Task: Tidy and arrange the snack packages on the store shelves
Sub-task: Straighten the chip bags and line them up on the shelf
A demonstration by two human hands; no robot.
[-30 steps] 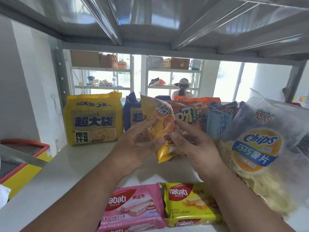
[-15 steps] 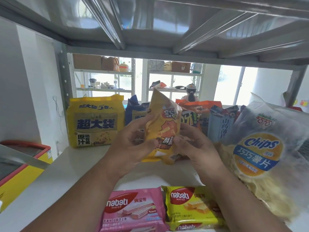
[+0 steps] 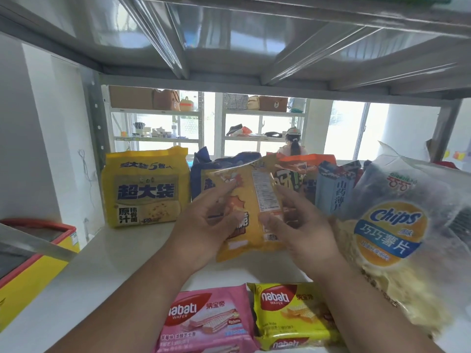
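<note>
The orange snack bag [image 3: 251, 212] is held above the white shelf [image 3: 107, 253], roughly at its middle, with the printed back panel and its white label facing the camera. The left hand [image 3: 204, 225] grips the bag's left edge, fingers [image 3: 224, 186] curled round the upper part and thumb pressed on the front. The right hand [image 3: 303, 225] grips the right edge, thumb [image 3: 267, 221] on the label side and the other fingers wrapped behind the bag. Behind the bag, standing at the back of the shelf, are a dark blue pack [image 3: 201, 171] and an orange pack [image 3: 303, 171]; whether they touch the bag cannot be told. Left of the bag, a yellow noodle pack [image 3: 146, 188] stands upright at the back of the shelf. Right of the bag stands a pale blue pack [image 3: 334, 189], and beyond it a large clear chips bag [image 3: 397, 233] leans at the shelf's right end. Nearer the camera than the bag, a pink wafer pack [image 3: 206, 321] and a yellow wafer pack [image 3: 290, 314] lie flat, side by side and touching, at the shelf's front edge. Far left of the bag, beside the shelf, sits a red-and-yellow chest [image 3: 35, 253].
</note>
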